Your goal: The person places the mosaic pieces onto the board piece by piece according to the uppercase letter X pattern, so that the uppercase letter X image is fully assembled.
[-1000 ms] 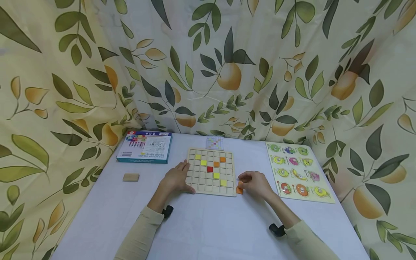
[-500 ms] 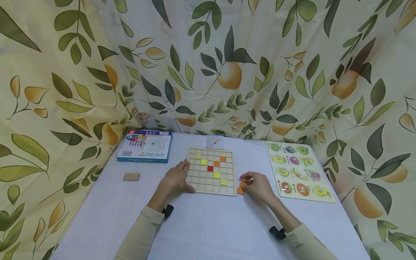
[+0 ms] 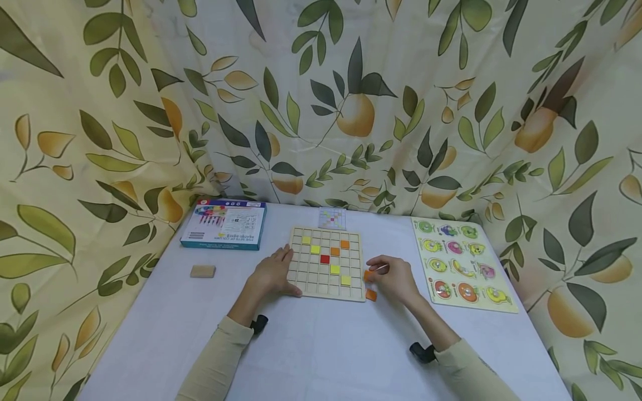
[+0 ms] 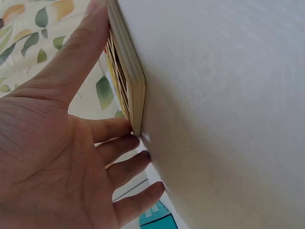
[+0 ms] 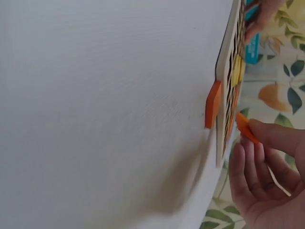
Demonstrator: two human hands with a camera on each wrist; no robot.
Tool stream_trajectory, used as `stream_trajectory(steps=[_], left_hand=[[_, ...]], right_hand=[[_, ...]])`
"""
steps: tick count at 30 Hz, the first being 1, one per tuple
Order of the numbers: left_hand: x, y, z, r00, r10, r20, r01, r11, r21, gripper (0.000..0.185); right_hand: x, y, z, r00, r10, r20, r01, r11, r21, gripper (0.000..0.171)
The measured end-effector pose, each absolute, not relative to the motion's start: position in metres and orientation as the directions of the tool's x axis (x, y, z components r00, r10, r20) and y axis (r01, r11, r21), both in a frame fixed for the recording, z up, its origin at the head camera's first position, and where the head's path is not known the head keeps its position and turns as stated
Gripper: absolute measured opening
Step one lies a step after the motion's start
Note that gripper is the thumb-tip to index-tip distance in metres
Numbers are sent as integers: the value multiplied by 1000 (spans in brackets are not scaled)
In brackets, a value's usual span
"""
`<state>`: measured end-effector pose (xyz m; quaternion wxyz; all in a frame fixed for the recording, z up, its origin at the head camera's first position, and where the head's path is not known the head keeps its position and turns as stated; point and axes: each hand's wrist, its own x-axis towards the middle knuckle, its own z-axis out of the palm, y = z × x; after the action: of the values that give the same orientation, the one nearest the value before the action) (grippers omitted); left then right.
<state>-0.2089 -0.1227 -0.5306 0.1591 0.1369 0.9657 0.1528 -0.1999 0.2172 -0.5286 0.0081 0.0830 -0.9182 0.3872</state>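
Two hands on a white table (image 3: 321, 356), working around the wooden grid board (image 3: 326, 263) sitting mid-table; left hand (image 3: 271, 275) lies flat with straight fingers against the board's left edge, looks like it's bracing it so it won't slide; right hand (image 3: 396, 278) pinches an orange tile (image 3: 368, 274) in curled fingertips just off the board's right edge, probably lining it up; a spare orange tile (image 3: 370, 295) lies on the table beside the board's near right corner.

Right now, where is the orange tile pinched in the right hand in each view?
Head: orange tile at center right, beside the wooden grid board, in the right hand.
Left wrist: not in view.
Right wrist: tile at right, at the fingertips.
Shared landmark: the board's edge.
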Motion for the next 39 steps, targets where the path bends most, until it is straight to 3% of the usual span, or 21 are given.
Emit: stream_trajectory(steps=[19,29,39], left_hand=[[-209,-123,-530,-913,318,-255,228,917,327,126],[-209,-124,-529,-910,311,-276,215,920,327,126],[-209,-124,-528,-906,322,-275,225,916,333,125]], right_hand=[[-220,156,-531,-962,-262,75,-215,557,-803,21],[-230,122,-533,-947,-296,127,-277,545,-791,18],[-239,101,-540,-949,-302,91,-252,552,-795,17]])
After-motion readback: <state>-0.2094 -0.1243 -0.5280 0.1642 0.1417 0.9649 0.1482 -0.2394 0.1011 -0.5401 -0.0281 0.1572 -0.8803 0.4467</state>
